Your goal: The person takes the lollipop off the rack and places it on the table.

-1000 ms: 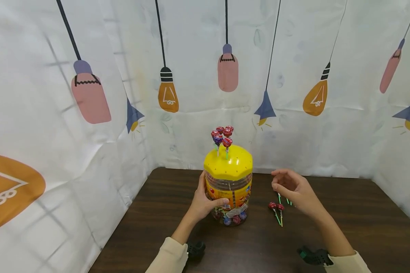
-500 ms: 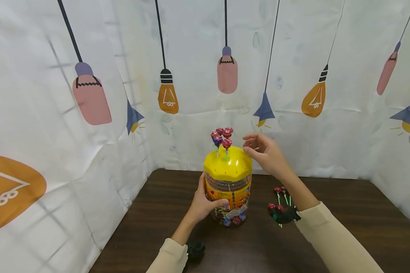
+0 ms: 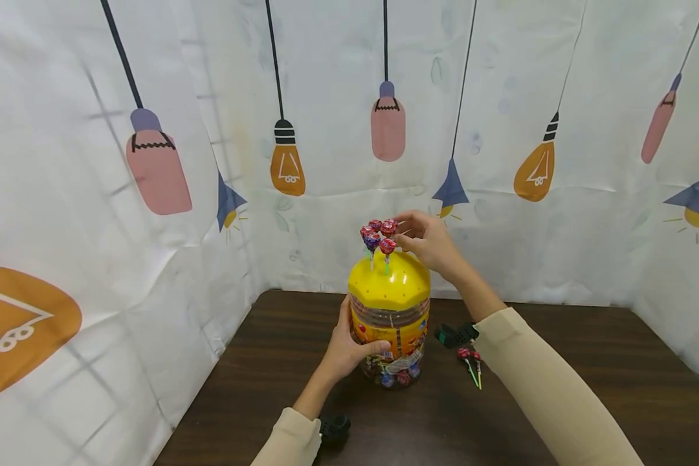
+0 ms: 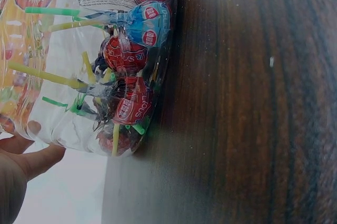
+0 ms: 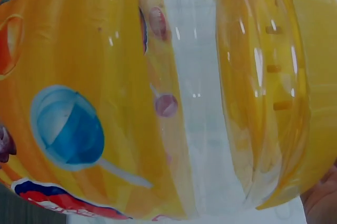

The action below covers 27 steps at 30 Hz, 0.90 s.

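Observation:
A clear plastic candy jar [image 3: 391, 336] with a yellow lid [image 3: 389, 285] stands upright on the table. Several lollipops [image 3: 371, 241] in red and purple wrappers stick up from the lid by their sticks. My left hand [image 3: 345, 346] grips the jar's left side, thumb across the front label. In the left wrist view, more wrapped lollipops [image 4: 125, 56] lie in the bottom of the jar. Over the lid, my right hand [image 3: 428, 243] pinches at the rearmost right red lollipop [image 3: 388, 226]. The right wrist view shows mostly the jar's label, with only part of that hand at the edge.
Red lollipops [image 3: 470, 362] with green and yellow sticks lie on the dark wooden table [image 3: 559, 388], right of the jar and partly below my right forearm. A white curtain [image 3: 338, 162] printed with lamps hangs behind the table's back edge.
My right hand has moved up and left from above the lollipops on the table to those on the lid. The left hand and the jar have stayed put.

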Each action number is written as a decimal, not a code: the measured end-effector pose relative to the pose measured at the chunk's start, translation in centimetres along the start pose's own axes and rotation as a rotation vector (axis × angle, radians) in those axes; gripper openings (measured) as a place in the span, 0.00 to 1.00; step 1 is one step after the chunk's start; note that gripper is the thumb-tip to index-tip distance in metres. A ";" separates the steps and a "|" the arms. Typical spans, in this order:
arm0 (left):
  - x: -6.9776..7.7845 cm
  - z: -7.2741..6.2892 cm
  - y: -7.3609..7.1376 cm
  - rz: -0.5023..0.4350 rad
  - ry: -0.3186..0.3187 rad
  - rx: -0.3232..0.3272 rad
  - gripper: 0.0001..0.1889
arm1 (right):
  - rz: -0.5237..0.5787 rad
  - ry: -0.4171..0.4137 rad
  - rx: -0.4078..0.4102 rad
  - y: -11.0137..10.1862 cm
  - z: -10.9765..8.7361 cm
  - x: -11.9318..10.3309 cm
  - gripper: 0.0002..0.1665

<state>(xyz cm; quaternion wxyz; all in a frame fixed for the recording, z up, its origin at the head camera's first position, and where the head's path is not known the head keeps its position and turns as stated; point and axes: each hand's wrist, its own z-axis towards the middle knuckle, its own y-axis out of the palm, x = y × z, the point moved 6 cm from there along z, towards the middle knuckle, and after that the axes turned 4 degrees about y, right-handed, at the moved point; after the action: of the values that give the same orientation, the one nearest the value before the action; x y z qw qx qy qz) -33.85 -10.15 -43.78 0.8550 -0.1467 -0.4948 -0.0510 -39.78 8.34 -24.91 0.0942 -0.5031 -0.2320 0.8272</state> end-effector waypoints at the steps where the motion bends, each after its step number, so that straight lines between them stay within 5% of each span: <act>1: -0.1 0.0 0.0 0.001 0.000 0.000 0.55 | -0.005 0.001 0.001 0.1 0.1 0.0 0.22; 8: -0.1 0.0 0.0 -0.006 -0.010 0.002 0.55 | 0.032 -0.002 0.014 0.3 0.3 0.0 0.22; 17: 0.1 0.0 0.0 -0.011 0.001 0.005 0.56 | 0.168 -0.107 0.144 -0.8 0.2 -0.5 0.23; 27: 0.2 0.0 0.1 -0.019 0.025 -0.001 0.56 | 0.178 -0.120 0.143 -2.7 -2.2 0.0 0.24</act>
<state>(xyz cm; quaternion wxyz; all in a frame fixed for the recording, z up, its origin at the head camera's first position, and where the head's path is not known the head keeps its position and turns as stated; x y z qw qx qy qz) -33.69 -10.08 -43.61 0.8605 -0.1417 -0.4855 -0.0613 -38.09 11.30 -24.45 0.0421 -0.4633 -0.1322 0.8753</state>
